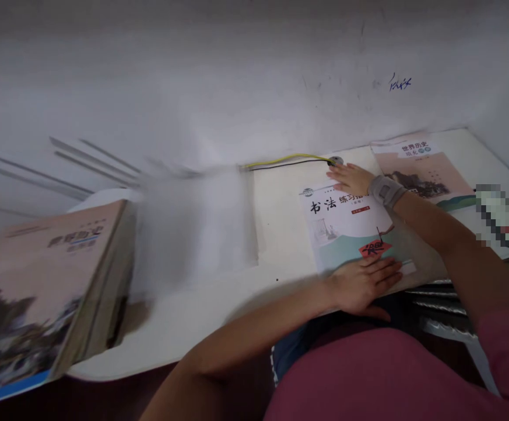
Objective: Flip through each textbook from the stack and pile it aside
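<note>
A calligraphy workbook with a white and teal cover and a red diamond lies face up on the white table. Flat across its lower edge rests my left hand, fingers stretched to the right. My right hand, with a grey band on its wrist, lies spread over the top edge and hides part of the title. Just beyond its fingertips is a round grey cable hole. Between the workbook and my right forearm shows a greyish patch; I cannot tell whether it is clear film or shadow.
A thick stack of history books stands at the left. Beside it a whitish sheet-like thing is blurred. Another history workbook lies behind my right arm. A yellow cable runs along the wall; a pixelated object is at right.
</note>
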`<state>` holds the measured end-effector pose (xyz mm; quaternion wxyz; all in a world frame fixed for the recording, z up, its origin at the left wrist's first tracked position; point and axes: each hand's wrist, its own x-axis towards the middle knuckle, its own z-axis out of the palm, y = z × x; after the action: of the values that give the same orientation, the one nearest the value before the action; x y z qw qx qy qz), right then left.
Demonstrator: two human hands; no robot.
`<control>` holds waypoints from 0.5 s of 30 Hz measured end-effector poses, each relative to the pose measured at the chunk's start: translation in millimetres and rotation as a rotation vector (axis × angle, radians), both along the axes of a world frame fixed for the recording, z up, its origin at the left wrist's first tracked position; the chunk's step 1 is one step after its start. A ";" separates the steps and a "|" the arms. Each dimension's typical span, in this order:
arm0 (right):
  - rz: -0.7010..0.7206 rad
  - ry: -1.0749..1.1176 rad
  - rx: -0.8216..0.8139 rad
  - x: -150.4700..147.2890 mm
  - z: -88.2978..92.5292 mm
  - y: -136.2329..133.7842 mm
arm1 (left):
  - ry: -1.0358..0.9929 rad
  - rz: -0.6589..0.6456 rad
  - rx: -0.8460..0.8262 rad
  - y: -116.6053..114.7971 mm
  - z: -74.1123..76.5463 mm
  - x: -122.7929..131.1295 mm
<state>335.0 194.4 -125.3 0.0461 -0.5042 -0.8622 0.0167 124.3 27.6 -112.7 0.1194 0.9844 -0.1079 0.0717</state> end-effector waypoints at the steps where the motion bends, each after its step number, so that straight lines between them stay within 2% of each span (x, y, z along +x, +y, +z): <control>1: -0.056 0.009 0.006 0.6 -0.4 2.7 | -0.001 0.000 -0.006 0.1 -0.8 0.5; 3: -0.175 0.036 0.030 -0.8 -1.5 -3.3 | 0.005 -0.003 -0.009 0.7 -2.6 1.7; 6: -0.272 0.076 0.063 -4.0 -4.3 -40.3 | 0.025 -0.016 -0.002 2.3 -4.6 3.1; 8: -0.260 0.090 0.068 -4.3 -7.0 -81.1 | 0.026 -0.009 -0.013 3.5 -4.1 3.1; 11: -0.256 0.122 0.059 -3.2 -11.0 -155.9 | 0.009 0.054 -0.046 4.3 -1.3 1.8; 13: -0.247 0.146 0.048 -3.7 -12.5 -204.9 | -0.002 0.171 -0.069 4.6 -0.4 1.8; 15: -0.269 0.149 0.052 -5.4 -12.8 -244.2 | 0.004 0.365 -0.084 7.7 -1.5 4.0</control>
<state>329.6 -49.8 -138.1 0.1249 -0.6113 -0.7811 0.0253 128.3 35.4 -114.2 0.1455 0.9819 0.0759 0.0946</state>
